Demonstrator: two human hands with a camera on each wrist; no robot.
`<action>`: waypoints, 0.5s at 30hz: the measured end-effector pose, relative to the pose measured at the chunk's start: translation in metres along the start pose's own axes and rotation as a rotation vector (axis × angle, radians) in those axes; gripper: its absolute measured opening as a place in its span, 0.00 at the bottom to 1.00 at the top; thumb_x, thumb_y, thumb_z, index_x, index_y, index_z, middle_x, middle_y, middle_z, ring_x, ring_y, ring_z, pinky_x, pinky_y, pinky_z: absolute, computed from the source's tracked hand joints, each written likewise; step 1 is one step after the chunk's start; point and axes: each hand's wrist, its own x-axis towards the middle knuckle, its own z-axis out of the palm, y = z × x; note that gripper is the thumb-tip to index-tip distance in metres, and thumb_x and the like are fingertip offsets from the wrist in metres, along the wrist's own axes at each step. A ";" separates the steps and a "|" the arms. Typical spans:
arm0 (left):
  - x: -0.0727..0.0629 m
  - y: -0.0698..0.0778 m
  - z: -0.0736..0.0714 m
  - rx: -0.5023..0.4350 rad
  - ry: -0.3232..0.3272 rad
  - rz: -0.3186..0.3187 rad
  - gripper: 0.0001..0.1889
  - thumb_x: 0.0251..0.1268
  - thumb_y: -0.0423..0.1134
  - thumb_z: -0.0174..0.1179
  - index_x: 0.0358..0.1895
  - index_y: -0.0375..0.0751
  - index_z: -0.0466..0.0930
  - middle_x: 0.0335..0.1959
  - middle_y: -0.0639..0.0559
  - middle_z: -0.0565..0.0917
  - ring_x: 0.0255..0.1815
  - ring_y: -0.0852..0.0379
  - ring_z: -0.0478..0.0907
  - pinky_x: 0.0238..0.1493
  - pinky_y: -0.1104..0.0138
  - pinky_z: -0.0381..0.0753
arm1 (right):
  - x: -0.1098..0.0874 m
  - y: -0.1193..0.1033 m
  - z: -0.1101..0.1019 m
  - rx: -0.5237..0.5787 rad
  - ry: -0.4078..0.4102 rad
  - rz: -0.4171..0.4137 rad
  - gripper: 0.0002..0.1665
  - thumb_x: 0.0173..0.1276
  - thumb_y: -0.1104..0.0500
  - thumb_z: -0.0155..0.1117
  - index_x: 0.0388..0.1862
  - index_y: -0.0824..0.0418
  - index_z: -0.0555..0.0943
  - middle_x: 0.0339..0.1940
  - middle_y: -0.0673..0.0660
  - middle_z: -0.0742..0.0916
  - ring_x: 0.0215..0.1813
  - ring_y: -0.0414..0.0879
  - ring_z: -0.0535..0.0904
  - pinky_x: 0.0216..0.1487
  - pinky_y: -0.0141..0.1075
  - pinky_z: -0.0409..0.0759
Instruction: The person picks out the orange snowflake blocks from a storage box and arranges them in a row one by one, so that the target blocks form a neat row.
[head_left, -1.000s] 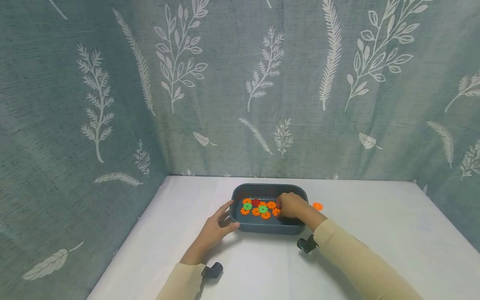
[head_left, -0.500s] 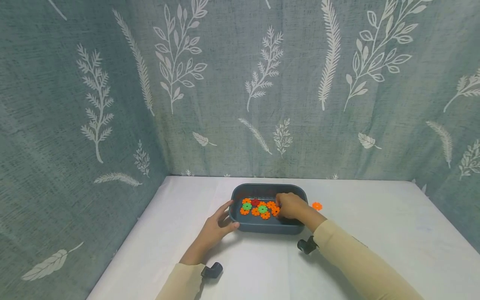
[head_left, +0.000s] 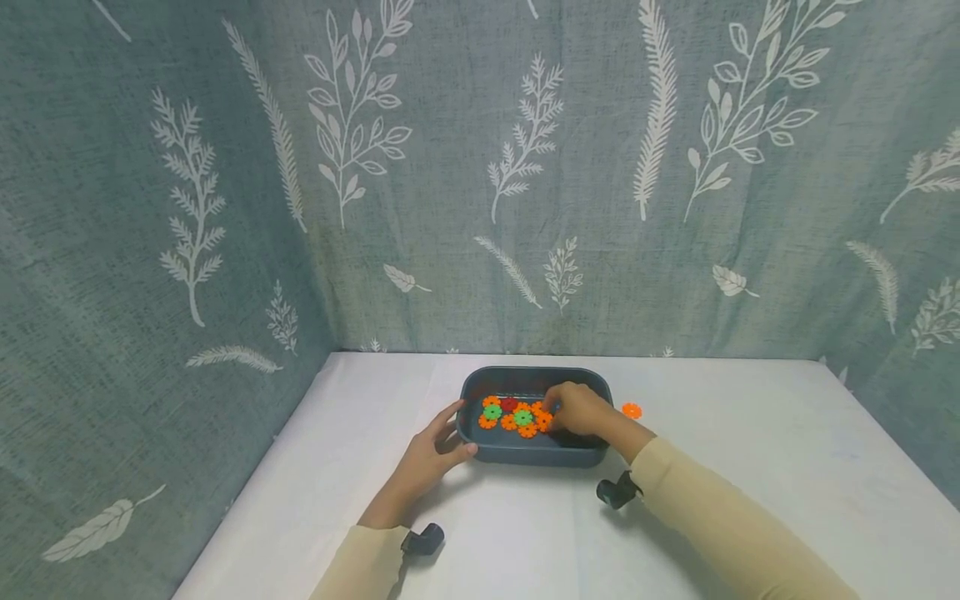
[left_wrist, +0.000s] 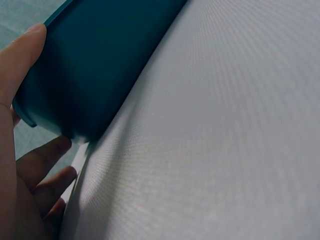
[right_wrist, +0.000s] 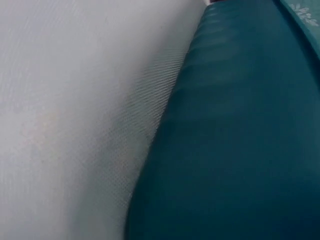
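A dark blue-grey tub [head_left: 540, 456] stands on the table with several flower-shaped plastic discs inside, among them an orange disc [head_left: 527, 431], a green disc [head_left: 522, 417] and a red disc [head_left: 509, 404]. My left hand [head_left: 429, 462] holds the tub's left end, thumb at the front corner and fingers along the end wall; the left wrist view shows the thumb [left_wrist: 25, 55] near the rim. Inside the tub, my right hand [head_left: 581, 410] has bent fingers at another orange disc [head_left: 544, 422], the fingertips partly hidden. The right wrist view shows only the tub's outer wall [right_wrist: 240, 130] and the cloth.
One loose orange disc [head_left: 632, 411] lies on the white tablecloth [head_left: 720, 467], to the right of the tub. Patterned grey-green curtains [head_left: 465, 183] rise behind the table and along its left side.
My right hand has shifted slightly left inside the tub, and the orange disc at its fingertips has moved left with it. The left hand keeps its place on the tub.
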 end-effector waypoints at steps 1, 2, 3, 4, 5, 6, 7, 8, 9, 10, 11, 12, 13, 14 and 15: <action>0.000 0.000 0.000 -0.001 0.002 -0.003 0.42 0.53 0.60 0.69 0.73 0.68 0.60 0.72 0.46 0.66 0.69 0.42 0.65 0.65 0.38 0.59 | -0.001 0.000 -0.001 0.028 0.000 0.001 0.15 0.55 0.65 0.75 0.43 0.58 0.85 0.38 0.52 0.87 0.36 0.44 0.80 0.39 0.41 0.80; 0.000 0.000 0.000 -0.002 0.003 -0.003 0.42 0.53 0.60 0.69 0.73 0.68 0.60 0.72 0.46 0.66 0.69 0.42 0.65 0.65 0.38 0.58 | -0.001 0.001 -0.003 0.051 0.002 0.000 0.15 0.56 0.65 0.74 0.44 0.58 0.84 0.36 0.51 0.87 0.34 0.43 0.80 0.37 0.40 0.80; 0.000 0.000 0.000 -0.002 0.004 -0.002 0.42 0.54 0.60 0.69 0.73 0.68 0.60 0.72 0.47 0.66 0.69 0.41 0.65 0.65 0.38 0.58 | -0.002 0.001 -0.004 0.081 0.004 0.004 0.16 0.57 0.65 0.74 0.45 0.59 0.84 0.33 0.51 0.86 0.32 0.43 0.80 0.36 0.39 0.80; 0.000 0.000 0.000 -0.003 0.004 -0.004 0.42 0.53 0.60 0.70 0.73 0.69 0.61 0.72 0.47 0.66 0.69 0.42 0.65 0.65 0.38 0.58 | -0.003 0.001 -0.006 0.105 0.006 0.003 0.16 0.58 0.65 0.73 0.46 0.60 0.84 0.31 0.50 0.86 0.31 0.43 0.80 0.34 0.39 0.80; 0.000 0.000 0.000 -0.003 0.005 -0.002 0.41 0.54 0.59 0.69 0.73 0.69 0.61 0.72 0.47 0.66 0.69 0.41 0.65 0.65 0.38 0.58 | -0.004 0.002 -0.008 0.127 0.005 0.004 0.16 0.59 0.65 0.73 0.47 0.60 0.84 0.29 0.50 0.85 0.30 0.43 0.80 0.33 0.38 0.80; 0.000 0.000 0.000 -0.003 0.006 0.001 0.41 0.54 0.59 0.69 0.73 0.68 0.61 0.72 0.47 0.66 0.69 0.41 0.65 0.65 0.38 0.58 | -0.006 0.002 -0.010 0.148 0.001 0.006 0.17 0.59 0.66 0.72 0.48 0.60 0.83 0.27 0.49 0.85 0.29 0.43 0.80 0.33 0.38 0.80; 0.001 -0.001 0.000 -0.005 0.008 0.004 0.41 0.55 0.58 0.69 0.73 0.68 0.61 0.72 0.47 0.66 0.69 0.41 0.65 0.65 0.38 0.58 | -0.007 0.001 -0.012 0.160 0.000 0.004 0.17 0.60 0.66 0.71 0.48 0.61 0.83 0.27 0.49 0.84 0.29 0.43 0.80 0.33 0.38 0.80; 0.001 -0.001 0.000 -0.005 0.009 0.009 0.41 0.55 0.58 0.69 0.73 0.67 0.61 0.72 0.47 0.66 0.69 0.40 0.66 0.64 0.37 0.59 | -0.008 0.001 -0.014 0.165 -0.003 0.001 0.17 0.60 0.66 0.71 0.49 0.61 0.83 0.28 0.49 0.84 0.29 0.43 0.79 0.33 0.38 0.80; 0.001 -0.001 -0.001 -0.004 0.009 0.015 0.41 0.56 0.57 0.69 0.73 0.66 0.61 0.72 0.46 0.66 0.68 0.40 0.66 0.64 0.37 0.59 | -0.009 0.001 -0.015 0.168 -0.007 0.000 0.17 0.60 0.66 0.71 0.50 0.61 0.83 0.28 0.49 0.83 0.30 0.43 0.79 0.34 0.39 0.80; 0.001 -0.001 -0.001 -0.005 0.009 0.017 0.41 0.56 0.57 0.69 0.73 0.66 0.61 0.71 0.46 0.67 0.68 0.40 0.66 0.64 0.36 0.59 | -0.011 0.001 -0.017 0.166 -0.010 -0.002 0.17 0.61 0.66 0.71 0.50 0.61 0.83 0.29 0.49 0.83 0.31 0.44 0.79 0.35 0.39 0.80; 0.001 -0.001 -0.001 -0.005 0.010 0.016 0.41 0.56 0.57 0.69 0.73 0.65 0.61 0.71 0.45 0.67 0.68 0.40 0.66 0.64 0.36 0.59 | -0.012 0.002 -0.018 0.167 -0.017 0.000 0.18 0.61 0.67 0.70 0.51 0.61 0.82 0.29 0.49 0.83 0.32 0.44 0.80 0.35 0.39 0.80; 0.001 -0.001 -0.001 -0.003 0.009 0.013 0.41 0.55 0.57 0.69 0.73 0.65 0.61 0.71 0.45 0.67 0.68 0.40 0.66 0.64 0.36 0.59 | -0.013 0.002 -0.020 0.163 -0.019 0.002 0.18 0.61 0.67 0.70 0.51 0.61 0.82 0.30 0.49 0.83 0.32 0.44 0.80 0.36 0.39 0.80; 0.001 -0.002 0.000 -0.001 0.009 0.010 0.41 0.55 0.57 0.69 0.73 0.66 0.61 0.71 0.45 0.67 0.69 0.40 0.66 0.64 0.36 0.58 | -0.015 0.002 -0.021 0.162 -0.021 0.003 0.18 0.61 0.67 0.69 0.51 0.61 0.82 0.30 0.50 0.84 0.33 0.45 0.81 0.36 0.39 0.80; 0.001 -0.001 0.000 0.002 0.006 0.006 0.41 0.55 0.58 0.69 0.73 0.66 0.61 0.71 0.45 0.67 0.69 0.40 0.66 0.64 0.36 0.58 | -0.017 0.002 -0.023 0.160 -0.023 0.007 0.18 0.61 0.68 0.69 0.51 0.61 0.82 0.30 0.50 0.84 0.33 0.46 0.81 0.36 0.39 0.80; 0.001 -0.002 0.000 0.004 0.005 0.002 0.41 0.54 0.58 0.69 0.73 0.67 0.61 0.71 0.46 0.67 0.69 0.41 0.65 0.64 0.37 0.58 | -0.018 0.003 -0.024 0.155 -0.024 0.008 0.18 0.61 0.68 0.69 0.51 0.61 0.82 0.30 0.50 0.85 0.34 0.47 0.82 0.36 0.40 0.80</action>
